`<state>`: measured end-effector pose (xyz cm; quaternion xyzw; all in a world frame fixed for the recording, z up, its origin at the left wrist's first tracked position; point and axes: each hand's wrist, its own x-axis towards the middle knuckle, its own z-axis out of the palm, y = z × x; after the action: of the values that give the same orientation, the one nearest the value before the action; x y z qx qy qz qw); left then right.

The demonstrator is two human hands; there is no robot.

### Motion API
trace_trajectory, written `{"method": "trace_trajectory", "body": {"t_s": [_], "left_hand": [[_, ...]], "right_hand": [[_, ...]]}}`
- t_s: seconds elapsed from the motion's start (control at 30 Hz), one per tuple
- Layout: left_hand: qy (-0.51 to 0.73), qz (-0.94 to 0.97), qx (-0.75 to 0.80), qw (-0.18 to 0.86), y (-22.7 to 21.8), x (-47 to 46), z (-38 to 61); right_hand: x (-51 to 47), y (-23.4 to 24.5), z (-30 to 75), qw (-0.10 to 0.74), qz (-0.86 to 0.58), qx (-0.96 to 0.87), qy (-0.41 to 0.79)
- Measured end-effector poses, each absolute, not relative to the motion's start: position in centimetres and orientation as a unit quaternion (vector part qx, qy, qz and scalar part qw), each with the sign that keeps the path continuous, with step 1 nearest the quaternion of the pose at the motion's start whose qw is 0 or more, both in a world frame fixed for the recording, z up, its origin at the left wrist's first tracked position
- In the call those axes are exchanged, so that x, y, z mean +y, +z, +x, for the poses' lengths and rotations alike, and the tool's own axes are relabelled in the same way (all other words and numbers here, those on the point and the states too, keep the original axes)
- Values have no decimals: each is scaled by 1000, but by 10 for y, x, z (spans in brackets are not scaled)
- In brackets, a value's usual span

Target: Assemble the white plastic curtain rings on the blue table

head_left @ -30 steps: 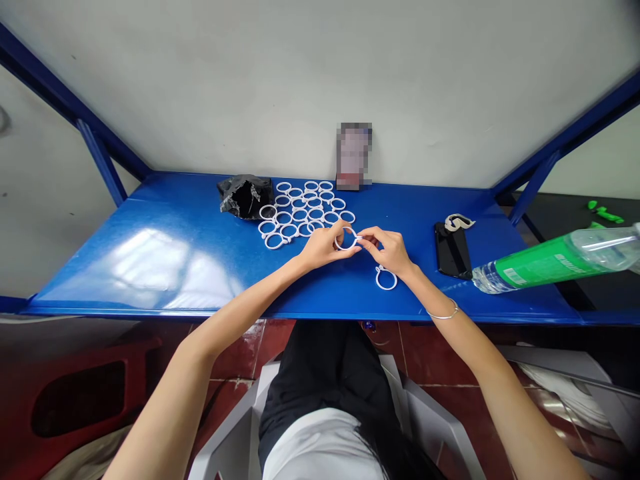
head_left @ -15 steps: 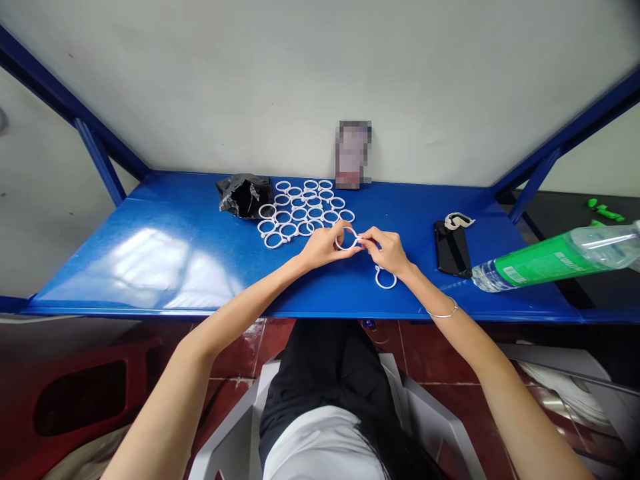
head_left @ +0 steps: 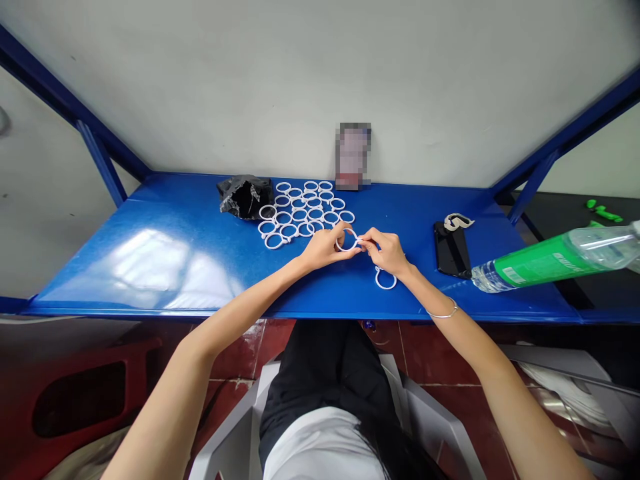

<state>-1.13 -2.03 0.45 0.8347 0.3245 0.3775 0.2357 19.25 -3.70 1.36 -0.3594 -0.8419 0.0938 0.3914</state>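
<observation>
Two hands are meeting over the middle of the blue bench [head_left: 165, 260], and between them they are pinching one white ring [head_left: 347, 240]. The left hand [head_left: 325, 247] is gripping its near-left edge with thumb and fingers closed narrow on it; the right hand [head_left: 386, 251] is pinching the ring's right side, where the small tab sits, fingertips tight. Compared with a second ago, hardly anything is shifting: the ring is sitting in the same spot just above the bench, the right hand is creeping a touch closer to the left, and the loose ring [head_left: 385, 278] is still lying flat just under the right wrist. Behind the hands, a flat cluster of linked rings [head_left: 305, 212] is resting on the bench, touching a crumpled black bag [head_left: 244, 195] at its left. Off to the right a black phone [head_left: 452, 250] is lying flat with a small white clip [head_left: 459, 221] at its far end, and a green-labelled bottle [head_left: 555, 259] is lying on its side. A pale wall is rising behind, blue frame struts are slanting at both sides, and red floor tiles are showing below.
</observation>
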Motion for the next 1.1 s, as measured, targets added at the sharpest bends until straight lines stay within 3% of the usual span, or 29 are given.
{"method": "trace_trajectory", "body": {"t_s": [1.1], "left_hand": [[321, 847, 378, 191, -2, -11, -12]], "right_hand": [[-29, 6, 192, 393, -369, -840, 61]]}}
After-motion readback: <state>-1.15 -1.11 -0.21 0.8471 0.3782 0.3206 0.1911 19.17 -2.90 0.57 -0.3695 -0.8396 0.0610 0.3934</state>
